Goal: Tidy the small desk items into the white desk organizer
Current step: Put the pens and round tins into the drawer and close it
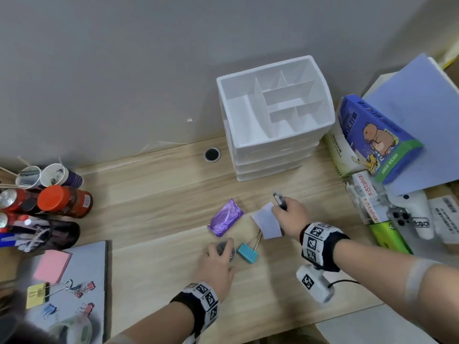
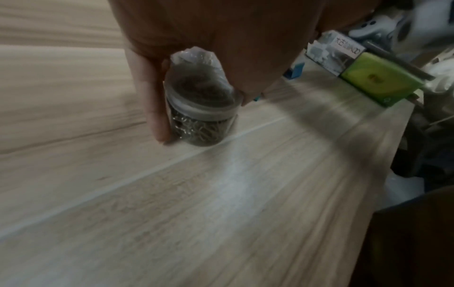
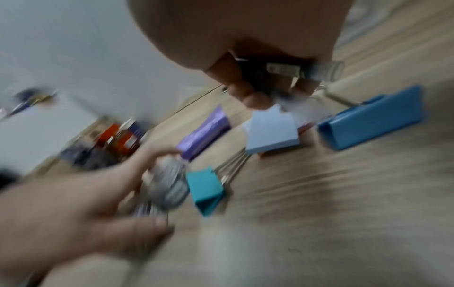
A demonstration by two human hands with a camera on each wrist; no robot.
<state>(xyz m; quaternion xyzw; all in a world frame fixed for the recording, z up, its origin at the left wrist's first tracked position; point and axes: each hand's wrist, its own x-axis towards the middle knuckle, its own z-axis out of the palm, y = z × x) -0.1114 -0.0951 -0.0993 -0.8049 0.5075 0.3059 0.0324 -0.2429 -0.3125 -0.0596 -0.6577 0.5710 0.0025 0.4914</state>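
Note:
The white desk organizer (image 1: 273, 115) stands at the back of the desk, its top compartments bare. My left hand (image 1: 219, 255) grips a small clear jar of paper clips (image 2: 199, 116), which stands on the desk; the thumb (image 2: 153, 101) lies along its side. My right hand (image 1: 282, 209) is curled round a dark pen (image 1: 278, 199), and its fingertips meet a corner of a light blue sticky-note pad (image 1: 267, 223). A purple foil packet (image 1: 224, 217) and a teal binder clip (image 1: 247, 253) lie between the hands. The blurred right wrist view shows a bigger blue binder clip (image 3: 371, 118) beside the pad.
Bottles and paper cups (image 1: 62, 202) crowd the left edge. A grey notebook (image 1: 92, 264) at the front left carries a pink pad and several small clips. Boxes, among them a blue one (image 1: 377, 137) and a green one (image 1: 387, 237), pile up right. A cable hole (image 1: 212, 154) lies left of the organizer.

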